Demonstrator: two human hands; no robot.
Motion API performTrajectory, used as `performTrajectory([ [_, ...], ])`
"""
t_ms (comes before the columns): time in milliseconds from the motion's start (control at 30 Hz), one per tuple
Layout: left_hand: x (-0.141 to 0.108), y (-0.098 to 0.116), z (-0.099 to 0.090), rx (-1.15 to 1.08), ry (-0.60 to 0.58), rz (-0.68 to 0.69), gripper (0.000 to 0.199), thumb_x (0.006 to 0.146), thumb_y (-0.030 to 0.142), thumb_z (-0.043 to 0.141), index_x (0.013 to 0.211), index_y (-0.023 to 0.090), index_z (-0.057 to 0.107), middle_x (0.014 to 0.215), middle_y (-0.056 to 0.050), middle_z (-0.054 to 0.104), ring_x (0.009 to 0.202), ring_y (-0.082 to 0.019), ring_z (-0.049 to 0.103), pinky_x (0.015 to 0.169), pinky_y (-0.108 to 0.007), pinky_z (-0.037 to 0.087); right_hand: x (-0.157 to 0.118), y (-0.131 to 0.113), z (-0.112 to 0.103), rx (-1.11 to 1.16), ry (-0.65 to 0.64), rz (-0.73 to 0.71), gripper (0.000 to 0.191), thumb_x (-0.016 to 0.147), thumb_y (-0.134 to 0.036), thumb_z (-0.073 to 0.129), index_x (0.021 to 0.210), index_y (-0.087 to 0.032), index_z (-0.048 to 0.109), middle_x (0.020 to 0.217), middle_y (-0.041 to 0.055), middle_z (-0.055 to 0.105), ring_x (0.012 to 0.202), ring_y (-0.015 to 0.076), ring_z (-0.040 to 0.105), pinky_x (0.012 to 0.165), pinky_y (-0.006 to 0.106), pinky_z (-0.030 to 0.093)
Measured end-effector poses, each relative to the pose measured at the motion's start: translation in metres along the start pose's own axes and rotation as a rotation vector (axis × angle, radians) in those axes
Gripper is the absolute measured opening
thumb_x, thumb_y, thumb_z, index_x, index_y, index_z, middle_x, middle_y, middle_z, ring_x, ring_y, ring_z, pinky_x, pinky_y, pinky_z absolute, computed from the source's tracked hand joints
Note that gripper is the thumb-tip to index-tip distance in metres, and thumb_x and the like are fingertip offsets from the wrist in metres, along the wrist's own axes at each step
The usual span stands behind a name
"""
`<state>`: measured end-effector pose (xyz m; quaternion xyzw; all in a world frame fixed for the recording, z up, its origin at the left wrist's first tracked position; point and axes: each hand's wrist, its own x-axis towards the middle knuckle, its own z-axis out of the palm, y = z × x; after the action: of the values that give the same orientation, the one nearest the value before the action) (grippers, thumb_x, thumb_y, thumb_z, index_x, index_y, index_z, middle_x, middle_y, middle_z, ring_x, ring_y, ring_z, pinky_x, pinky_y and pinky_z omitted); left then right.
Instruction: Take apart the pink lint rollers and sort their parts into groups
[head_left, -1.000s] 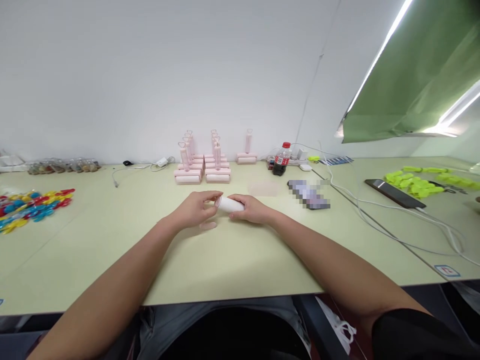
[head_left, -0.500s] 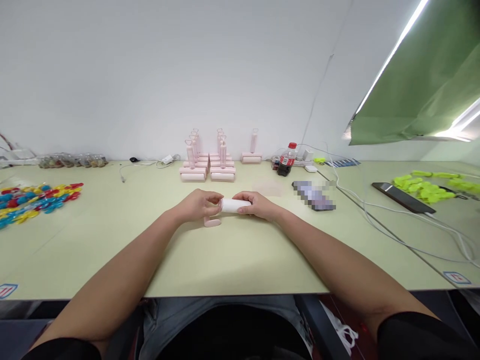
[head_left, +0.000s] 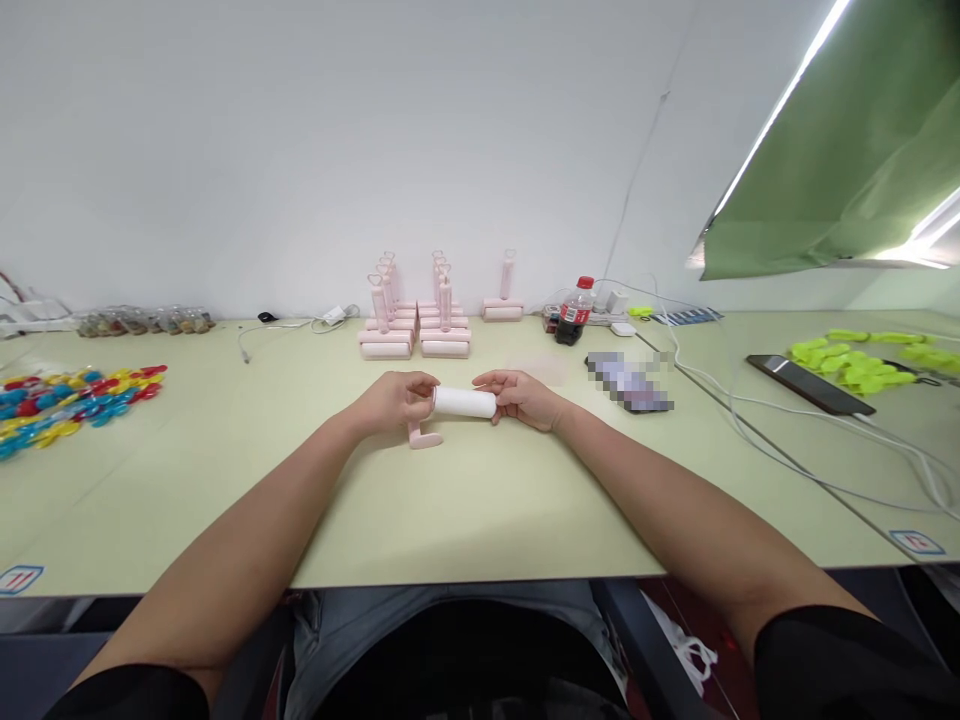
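A white roll [head_left: 465, 402] lies crosswise between my two hands, just above the table. My left hand [head_left: 401, 402] is closed round its left end, and a pink plastic part [head_left: 425, 438] shows beneath those fingers. At the roll's right end is my right hand [head_left: 521, 397], thumb and fingers closed on the end, with the index finger stretched above it. Two rows of pink rollers with upright handles [head_left: 445, 338] stand by the wall, and one more pink roller [head_left: 503, 309] stands to their right.
On the table [head_left: 465, 520], colourful pieces [head_left: 82, 400] lie far left. A cola bottle [head_left: 574, 312], a blurred flat item [head_left: 628, 382], white cables, a dark phone [head_left: 808, 384] and neon-yellow items [head_left: 855, 365] are on the right. Bagged items [head_left: 146, 320] line the back left.
My right hand has slid toward the roll's right end, uncovering more of it. The roll now tilts slightly down to the right.
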<state>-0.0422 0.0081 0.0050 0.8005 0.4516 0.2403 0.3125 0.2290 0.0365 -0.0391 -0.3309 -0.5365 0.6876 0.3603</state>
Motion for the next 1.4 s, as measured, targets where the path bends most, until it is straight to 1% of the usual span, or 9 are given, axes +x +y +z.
performTrajectory([
  [133, 0.0019, -0.0051, 0.0007, 0.026, 0.035, -0.008, 0.043, 0.076, 0.036, 0.057, 0.114, 0.019, 0.068, 0.103, -0.004, 0.072, 0.092, -0.022, 0.066, 0.086, -0.031, 0.053, -0.0014, 0.0001, -0.0004, 0.03, -0.045, -0.01, 0.042, 0.065, -0.006, 0.069, 0.104, -0.018, 0.065, 0.104, 0.0076, 0.073, 0.074, 0.0174, 0.067, 0.061, 0.033, 0.063],
  [300, 0.0011, -0.005, -0.0013, 0.032, -0.005, -0.027, 0.041, 0.076, 0.037, 0.057, 0.113, 0.02, 0.068, 0.097, -0.003, 0.07, 0.087, -0.02, 0.065, 0.078, -0.029, 0.053, -0.0004, 0.0005, -0.0029, 0.064, -0.066, -0.006, 0.046, 0.064, -0.006, 0.074, 0.108, -0.017, 0.065, 0.106, 0.0082, 0.073, 0.078, 0.019, 0.069, 0.062, 0.033, 0.064],
  [600, -0.0001, -0.0059, -0.0019, 0.002, -0.027, -0.035, 0.039, 0.077, 0.036, 0.058, 0.111, 0.02, 0.067, 0.099, -0.003, 0.07, 0.088, -0.02, 0.065, 0.081, -0.03, 0.053, 0.0019, 0.0025, -0.008, 0.125, -0.076, 0.012, 0.053, 0.066, -0.006, 0.077, 0.116, -0.016, 0.063, 0.114, 0.0116, 0.072, 0.08, 0.0185, 0.07, 0.063, 0.032, 0.063],
  [700, -0.001, -0.0051, -0.0028, 0.014, -0.04, -0.039, 0.041, 0.078, 0.037, 0.059, 0.115, 0.021, 0.066, 0.103, -0.004, 0.07, 0.091, -0.02, 0.066, 0.083, -0.031, 0.052, 0.0012, 0.0011, -0.0068, 0.128, -0.076, 0.014, 0.052, 0.065, -0.006, 0.077, 0.115, -0.017, 0.064, 0.112, 0.0105, 0.072, 0.077, 0.0177, 0.069, 0.063, 0.031, 0.063],
  [900, -0.0026, -0.002, -0.0054, 0.047, -0.081, -0.046, 0.045, 0.077, 0.043, 0.061, 0.117, 0.023, 0.068, 0.107, -0.004, 0.071, 0.094, -0.022, 0.065, 0.087, -0.033, 0.052, -0.001, -0.0028, -0.0065, 0.047, -0.094, 0.007, 0.048, 0.065, -0.007, 0.078, 0.11, -0.019, 0.065, 0.11, 0.0082, 0.072, 0.082, 0.0177, 0.069, 0.064, 0.031, 0.063],
  [1100, -0.0009, -0.0014, -0.0062, 0.112, -0.127, -0.031, 0.044, 0.075, 0.042, 0.062, 0.114, 0.024, 0.069, 0.104, -0.003, 0.07, 0.091, -0.023, 0.065, 0.082, -0.033, 0.052, -0.0002, -0.0038, -0.0065, -0.109, -0.129, -0.051, 0.041, 0.065, -0.007, 0.074, 0.104, -0.018, 0.066, 0.11, 0.0075, 0.072, 0.077, 0.0139, 0.067, 0.063, 0.026, 0.06],
  [1167, -0.0005, -0.0016, -0.0055, 0.138, -0.118, -0.042, 0.045, 0.075, 0.042, 0.061, 0.116, 0.024, 0.068, 0.104, -0.004, 0.07, 0.09, -0.023, 0.065, 0.08, -0.032, 0.052, 0.0006, -0.0031, -0.0052, -0.157, -0.099, -0.065, 0.04, 0.063, -0.005, 0.071, 0.101, -0.017, 0.067, 0.11, 0.0069, 0.071, 0.077, 0.0134, 0.066, 0.062, 0.024, 0.059],
  [1300, 0.0001, -0.0025, -0.004, 0.201, -0.099, -0.048, 0.046, 0.076, 0.041, 0.06, 0.119, 0.025, 0.066, 0.108, -0.004, 0.07, 0.093, -0.023, 0.066, 0.08, -0.031, 0.052, 0.0008, -0.0019, -0.0036, -0.178, -0.023, -0.047, 0.045, 0.058, -0.002, 0.066, 0.1, -0.019, 0.069, 0.115, 0.0067, 0.069, 0.089, 0.0161, 0.065, 0.058, 0.02, 0.057],
  [1400, 0.0006, -0.0034, -0.0041, 0.218, -0.096, -0.037, 0.044, 0.077, 0.039, 0.058, 0.118, 0.025, 0.067, 0.11, -0.003, 0.07, 0.095, -0.023, 0.066, 0.081, -0.031, 0.052, -0.0006, -0.0026, -0.0044, -0.188, -0.007, -0.028, 0.047, 0.058, -0.004, 0.066, 0.102, -0.02, 0.069, 0.116, 0.0064, 0.068, 0.086, 0.0149, 0.064, 0.053, 0.018, 0.054],
])
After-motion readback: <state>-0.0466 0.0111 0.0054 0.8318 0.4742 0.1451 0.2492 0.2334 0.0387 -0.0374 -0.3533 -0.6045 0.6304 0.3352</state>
